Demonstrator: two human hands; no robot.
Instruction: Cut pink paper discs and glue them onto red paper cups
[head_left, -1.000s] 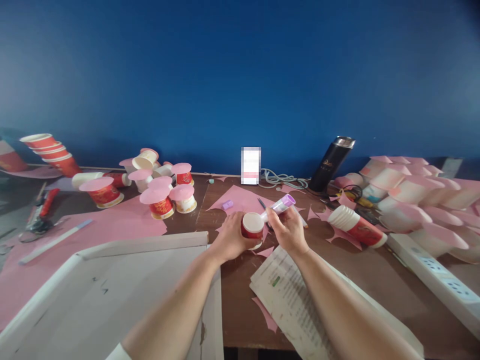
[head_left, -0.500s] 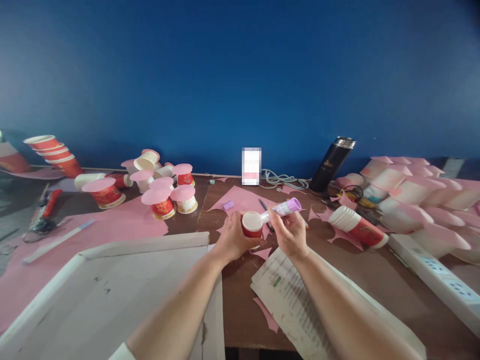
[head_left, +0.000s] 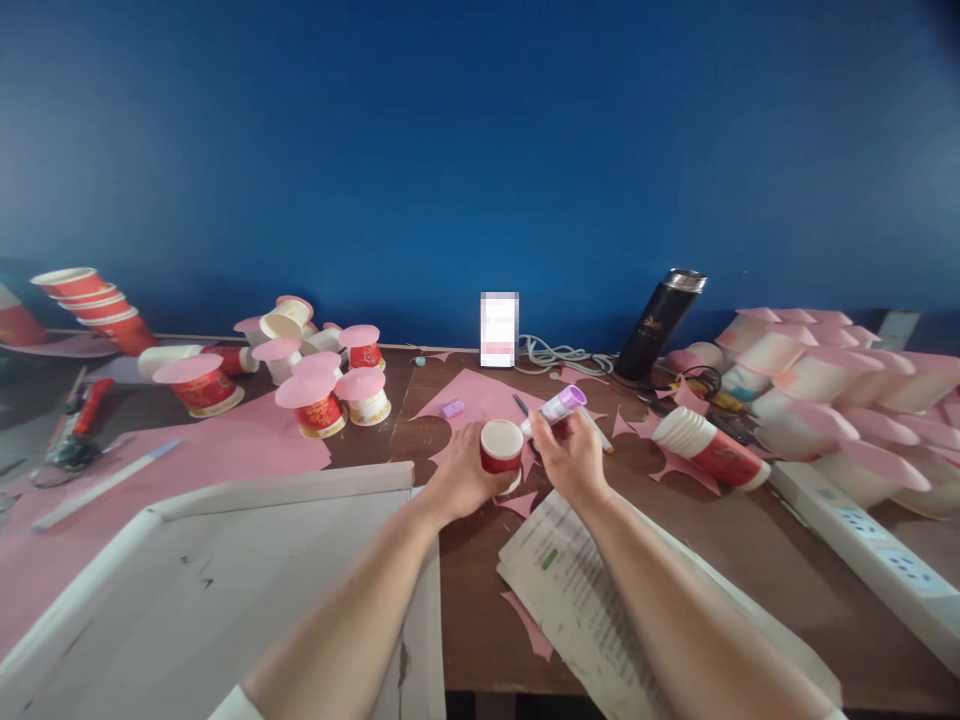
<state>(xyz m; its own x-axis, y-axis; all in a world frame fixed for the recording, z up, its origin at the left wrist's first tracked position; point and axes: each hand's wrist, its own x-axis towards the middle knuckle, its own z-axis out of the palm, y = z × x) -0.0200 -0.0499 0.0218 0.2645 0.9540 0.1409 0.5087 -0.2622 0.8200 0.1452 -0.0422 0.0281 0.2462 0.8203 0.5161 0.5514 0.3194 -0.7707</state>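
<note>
My left hand [head_left: 463, 472] is wrapped round a red paper cup [head_left: 501, 447], whose pale round end faces up. In my right hand [head_left: 571, 455] is a glue stick [head_left: 559, 404] with a purple base, pinched between the fingers just right of the cup. The glue stick's working end is partly hidden by my fingers, so I cannot tell whether it touches the cup. Behind the cup lie a pink paper sheet [head_left: 480, 388] and a small purple cap [head_left: 453, 408]. Pink scraps [head_left: 519, 504] are scattered around my hands.
Red and white cups topped with pink discs [head_left: 315, 390] stand at left. Stacked cups [head_left: 709, 448] lie at right, near a power strip [head_left: 862, 530] and a black flask [head_left: 660, 325]. A blurred phone [head_left: 499, 330] leans on the wall. Printed paper [head_left: 555, 570] lies under my right forearm.
My right hand has moved slightly left and down with the glue stick, now lower beside the cup. The left hand still holds the cup. The whole view has shifted a little.
</note>
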